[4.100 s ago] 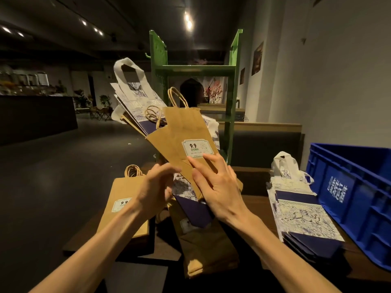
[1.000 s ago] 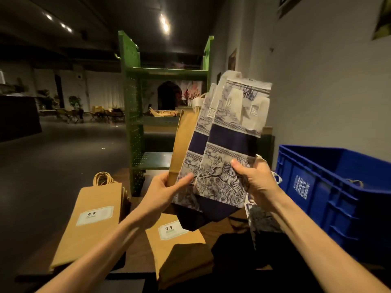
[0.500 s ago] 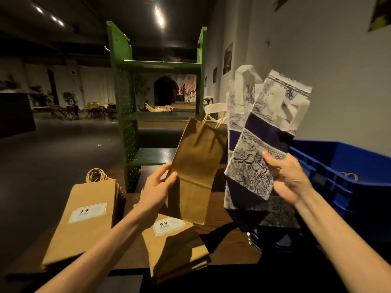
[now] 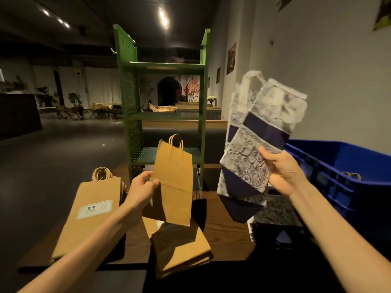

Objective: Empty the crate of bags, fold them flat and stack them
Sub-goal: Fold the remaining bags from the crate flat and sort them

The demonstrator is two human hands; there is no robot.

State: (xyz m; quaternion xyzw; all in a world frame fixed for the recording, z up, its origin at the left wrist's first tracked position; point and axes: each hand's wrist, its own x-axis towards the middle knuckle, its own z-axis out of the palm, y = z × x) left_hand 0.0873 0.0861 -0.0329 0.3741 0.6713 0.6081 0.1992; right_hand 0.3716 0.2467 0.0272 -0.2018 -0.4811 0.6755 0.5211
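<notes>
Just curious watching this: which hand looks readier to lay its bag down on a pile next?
Probably the left hand. Its brown bag hangs low, right above the brown stack. The right hand holds the patterned bags raised high above the patterned stack.

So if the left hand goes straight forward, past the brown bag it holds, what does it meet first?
Probably the green shelf. The left hand pinches the brown bag upright, and the shelf stands behind it. Depth is unclear here.
</notes>
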